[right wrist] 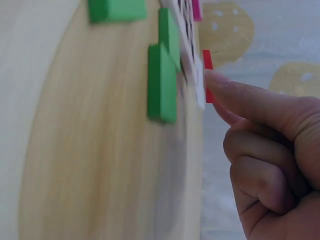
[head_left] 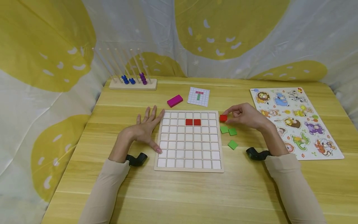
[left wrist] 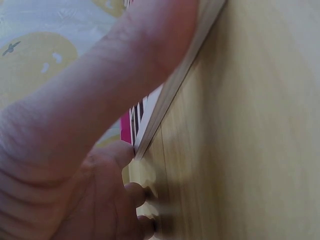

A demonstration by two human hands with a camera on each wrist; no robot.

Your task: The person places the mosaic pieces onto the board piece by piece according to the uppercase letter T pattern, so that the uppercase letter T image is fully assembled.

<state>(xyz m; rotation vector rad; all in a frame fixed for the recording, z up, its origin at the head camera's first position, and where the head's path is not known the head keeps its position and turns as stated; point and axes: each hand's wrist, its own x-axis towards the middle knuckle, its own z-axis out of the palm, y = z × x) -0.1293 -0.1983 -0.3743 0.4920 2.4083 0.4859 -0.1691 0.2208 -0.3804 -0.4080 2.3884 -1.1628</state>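
Note:
A wooden grid board [head_left: 189, 171] with white squares lies on the table, two red square tiles [head_left: 193, 122] set side by side in its second row. My right hand [head_left: 246, 116] pinches another red tile [head_left: 223, 118] between thumb and index finger, just off the board's upper right edge; the right wrist view shows that red tile [right wrist: 208, 75] held above the tabletop. Spread along the board's left edge is my left hand [head_left: 142, 129], its thumb on the frame and its fingers by the upper left corner. Three green tiles [head_left: 232, 144] lie right of the board.
Behind the board are a magenta block [head_left: 175, 101] and a pattern card [head_left: 198, 96] with a red and green T. A peg stand [head_left: 132, 84] with blue and purple beads stands back left. An animal puzzle board [head_left: 300, 124] lies at the right, under the right forearm.

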